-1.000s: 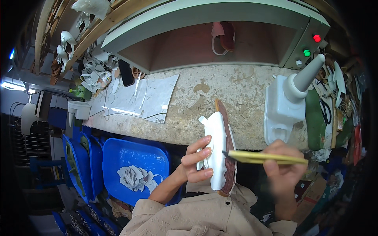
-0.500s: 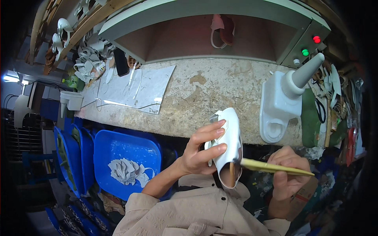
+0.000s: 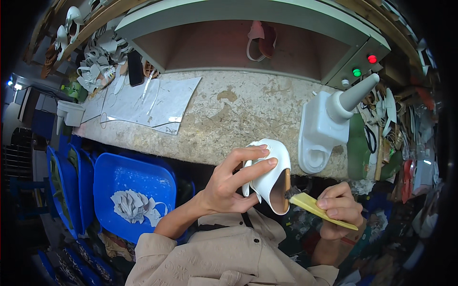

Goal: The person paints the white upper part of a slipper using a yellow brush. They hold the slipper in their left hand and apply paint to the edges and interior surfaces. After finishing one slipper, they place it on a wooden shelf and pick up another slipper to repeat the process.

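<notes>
White leather is pressed by the fingers [image 3: 260, 168] of the left hand [image 3: 231, 181], two tips laid flat on the outside of the shoe [image 3: 276, 155], and here it is, held out just by the near edge of the worktop [image 3: 229, 112], tilted, its opening turned toward the lower right. Over on the other side, a yellow-handled brush [image 3: 312, 207] is pinched by the bent fingers of the right hand [image 3: 338, 209], its dark bristles lined up right at the brown edge of the shoe; whether contact is made cannot be told. Below, a beige shirt [image 3: 224, 257] is seen. To the left, a blue tub [image 3: 99, 190] is filled in part by a pile of white pieces [image 3: 131, 206]. Up on the worktop, a clear sheet [image 3: 157, 102] is spread flat on the left, a dark phone [image 3: 135, 69] is set near its far edge, and beside that white scraps [image 3: 100, 59] are heaped. On the right, a white stand [image 3: 327, 121] is topped by a tapered spout-like cone [image 3: 360, 93]. Across the back, a pink-and-brown shoe [image 3: 268, 40] is lodged inside a grey box [image 3: 191, 31], its front marked by one red lamp [image 3: 372, 59] and one green lamp [image 3: 357, 73], both lit.
</notes>
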The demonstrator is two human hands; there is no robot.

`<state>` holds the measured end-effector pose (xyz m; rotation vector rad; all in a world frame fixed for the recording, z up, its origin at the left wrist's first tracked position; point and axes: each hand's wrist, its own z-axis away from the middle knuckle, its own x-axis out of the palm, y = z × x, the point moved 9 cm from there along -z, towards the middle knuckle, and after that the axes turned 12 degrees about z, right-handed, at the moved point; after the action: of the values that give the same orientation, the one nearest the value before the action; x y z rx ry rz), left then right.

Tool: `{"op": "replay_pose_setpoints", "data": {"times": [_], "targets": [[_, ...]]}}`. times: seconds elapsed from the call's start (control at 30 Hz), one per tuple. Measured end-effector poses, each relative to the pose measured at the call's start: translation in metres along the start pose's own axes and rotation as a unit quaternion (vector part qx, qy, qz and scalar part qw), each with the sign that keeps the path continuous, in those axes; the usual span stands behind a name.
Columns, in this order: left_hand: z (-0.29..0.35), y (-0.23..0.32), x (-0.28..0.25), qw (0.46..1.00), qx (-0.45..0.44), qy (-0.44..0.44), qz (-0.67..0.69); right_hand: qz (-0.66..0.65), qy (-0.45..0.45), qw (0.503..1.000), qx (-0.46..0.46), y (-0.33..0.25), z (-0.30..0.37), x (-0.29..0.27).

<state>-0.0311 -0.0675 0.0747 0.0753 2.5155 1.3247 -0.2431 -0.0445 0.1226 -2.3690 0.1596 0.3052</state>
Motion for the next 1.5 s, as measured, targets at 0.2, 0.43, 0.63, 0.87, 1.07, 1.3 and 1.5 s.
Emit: {"op": "replay_pose_setpoints", "data": {"times": [0.2,0.43,0.63,0.87,1.07,1.3,1.5], "targets": [[-0.005,0.003,0.001,1.0,-0.012,-0.011,0.012,0.047,0.037,0.998,0.004,0.006,-0.024,-0.008],[-0.006,0.004,-0.003,0.999,-0.035,-0.02,0.001,-0.005,-0.03,0.999,-0.012,0.002,-0.025,-0.002],[-0.007,0.003,-0.002,0.998,-0.052,-0.023,0.016,-0.045,-0.073,0.995,-0.041,0.0,-0.017,-0.008],[-0.007,0.004,0.0,0.997,-0.066,-0.03,0.032,-0.067,-0.076,0.994,0.04,0.013,-0.023,-0.01],[-0.008,0.001,-0.003,0.996,-0.066,-0.018,0.064,-0.039,0.004,0.995,0.093,0.018,-0.023,-0.016],[-0.006,-0.006,-0.001,0.992,-0.087,-0.01,0.086,0.015,0.017,1.0,0.02,-0.007,-0.009,-0.002],[0.0,-0.017,0.001,0.988,-0.111,0.004,0.109,-0.032,0.032,0.999,-0.026,-0.017,0.003,0.009]]}}
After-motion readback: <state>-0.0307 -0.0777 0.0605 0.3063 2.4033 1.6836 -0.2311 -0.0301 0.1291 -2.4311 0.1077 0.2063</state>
